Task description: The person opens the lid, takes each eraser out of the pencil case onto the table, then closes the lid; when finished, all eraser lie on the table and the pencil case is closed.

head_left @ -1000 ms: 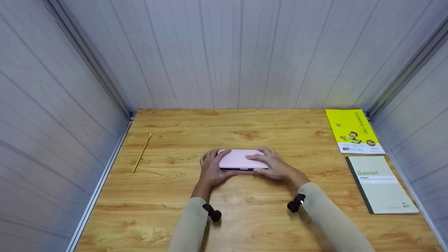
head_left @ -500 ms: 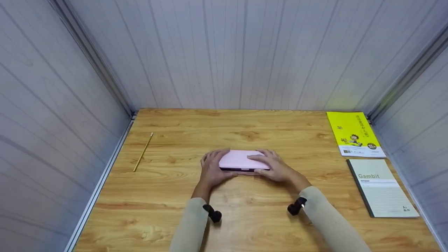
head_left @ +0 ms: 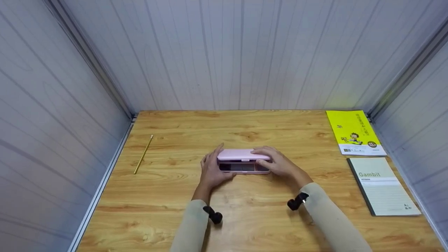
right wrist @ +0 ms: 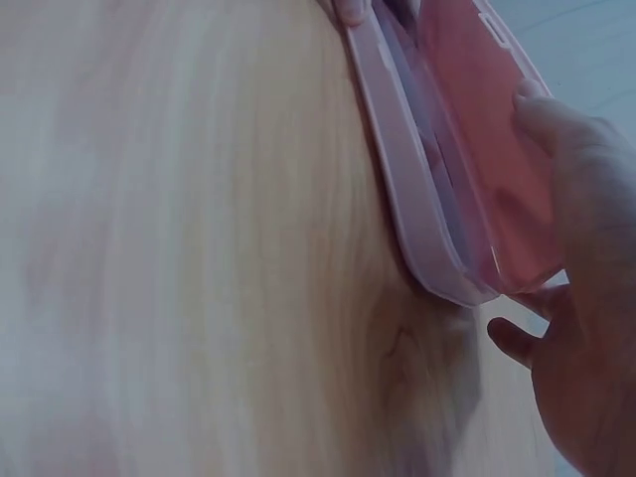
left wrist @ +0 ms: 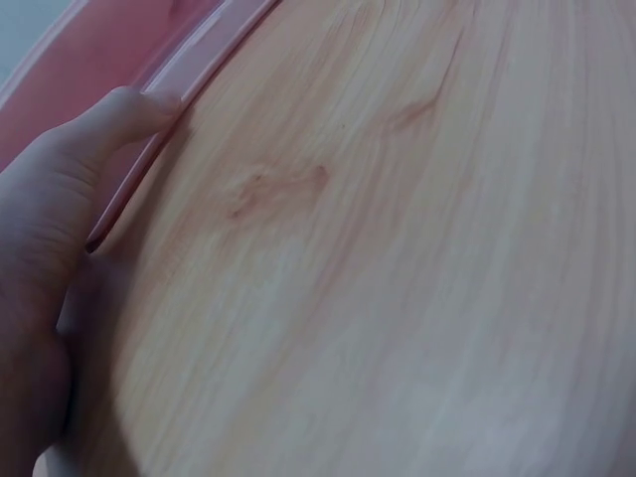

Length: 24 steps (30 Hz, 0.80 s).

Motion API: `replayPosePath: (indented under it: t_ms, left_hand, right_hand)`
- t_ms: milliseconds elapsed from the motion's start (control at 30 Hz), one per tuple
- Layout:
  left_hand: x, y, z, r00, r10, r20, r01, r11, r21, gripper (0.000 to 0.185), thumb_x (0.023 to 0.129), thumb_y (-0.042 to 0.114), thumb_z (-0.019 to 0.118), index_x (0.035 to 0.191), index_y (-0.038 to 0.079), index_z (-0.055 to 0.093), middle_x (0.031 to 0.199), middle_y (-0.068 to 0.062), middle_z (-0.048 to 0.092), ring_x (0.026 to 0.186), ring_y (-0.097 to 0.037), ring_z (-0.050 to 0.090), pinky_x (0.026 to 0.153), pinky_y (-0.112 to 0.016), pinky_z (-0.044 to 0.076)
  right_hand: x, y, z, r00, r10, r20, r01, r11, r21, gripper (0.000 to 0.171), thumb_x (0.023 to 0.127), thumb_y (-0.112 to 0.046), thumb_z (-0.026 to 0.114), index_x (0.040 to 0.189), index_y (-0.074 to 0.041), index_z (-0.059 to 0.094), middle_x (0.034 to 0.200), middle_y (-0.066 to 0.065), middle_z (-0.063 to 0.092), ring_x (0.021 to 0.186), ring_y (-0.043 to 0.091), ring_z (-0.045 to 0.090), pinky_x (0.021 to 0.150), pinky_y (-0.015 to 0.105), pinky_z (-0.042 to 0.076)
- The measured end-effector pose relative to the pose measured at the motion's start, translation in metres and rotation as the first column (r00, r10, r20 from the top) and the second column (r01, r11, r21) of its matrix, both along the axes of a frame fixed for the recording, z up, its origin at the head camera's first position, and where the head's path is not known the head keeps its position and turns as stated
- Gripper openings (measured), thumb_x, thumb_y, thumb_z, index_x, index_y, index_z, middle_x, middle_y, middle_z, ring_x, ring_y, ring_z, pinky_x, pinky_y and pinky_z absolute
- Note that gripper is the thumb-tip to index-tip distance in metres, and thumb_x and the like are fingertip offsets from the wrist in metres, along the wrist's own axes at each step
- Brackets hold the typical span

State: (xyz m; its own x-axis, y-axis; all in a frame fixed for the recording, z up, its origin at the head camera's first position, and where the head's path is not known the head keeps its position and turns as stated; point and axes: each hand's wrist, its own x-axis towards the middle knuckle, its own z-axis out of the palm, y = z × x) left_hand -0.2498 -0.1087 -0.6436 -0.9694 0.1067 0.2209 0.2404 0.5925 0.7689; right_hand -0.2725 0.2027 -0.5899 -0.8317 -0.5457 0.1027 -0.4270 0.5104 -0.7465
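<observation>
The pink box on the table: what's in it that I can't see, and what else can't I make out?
Inside the pink box: in the head view, the partly raised lid hides the back, so I can't tell what's there.
Left hand: in the left wrist view, the left edge cuts it off.
Right hand: in the right wrist view, the right edge cuts it off.
Yellow book: in the head view, its smallest print is too tiny.

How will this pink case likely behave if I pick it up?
The pink case is probably stiff: its lid and base show crisp, unsagging edges. The lid may swing if unsupported, since it stands partly raised from the base. Its smooth-looking surface could feel a little slippery.
</observation>
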Motion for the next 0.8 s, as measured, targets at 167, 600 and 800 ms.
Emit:
replayPosePath:
  t_ms: [167, 600, 800]
  left_hand:
    - [0.001, 0.0, 0.001, 1.0, 0.017, 0.006, -0.017, 0.999, 0.032, 0.131, 0.067, 0.037, 0.107, 0.176, 0.022, 0.037, 0.167, -0.014, 0.061, 0.148, -0.042, 0.055, 0.132, -0.069, 0.024]
    - [0.001, 0.0, -0.002, 0.999, 0.032, -0.031, -0.031, 0.999, 0.036, 0.14, 0.069, 0.035, 0.108, 0.179, 0.02, 0.023, 0.158, -0.016, 0.068, 0.148, -0.041, 0.057, 0.133, -0.07, 0.026]
    - [0.001, 0.001, -0.003, 0.999, 0.037, -0.03, -0.036, 0.999, 0.035, 0.143, 0.068, 0.034, 0.108, 0.179, 0.019, 0.02, 0.159, -0.015, 0.068, 0.154, -0.04, 0.056, 0.136, -0.066, 0.025]
  right_hand:
    - [-0.008, -0.006, 0.006, 0.997, -0.071, 0.042, 0.074, 0.993, -0.089, 0.03, 0.113, -0.02, 0.068, 0.142, -0.015, 0.075, 0.149, 0.014, 0.072, 0.145, 0.038, 0.064, 0.127, 0.063, 0.045]
    - [-0.011, -0.011, 0.008, 0.975, -0.216, -0.054, 0.2, 0.958, -0.205, 0.023, 0.113, -0.011, 0.066, 0.133, -0.004, 0.075, 0.133, 0.016, 0.077, 0.119, 0.023, 0.069, 0.104, 0.04, 0.058]
    - [-0.015, -0.008, 0.01, 0.957, -0.276, -0.084, 0.244, 0.93, -0.274, 0.019, 0.109, -0.002, 0.069, 0.125, -0.002, 0.077, 0.126, 0.016, 0.08, 0.112, 0.017, 0.07, 0.102, 0.038, 0.058]
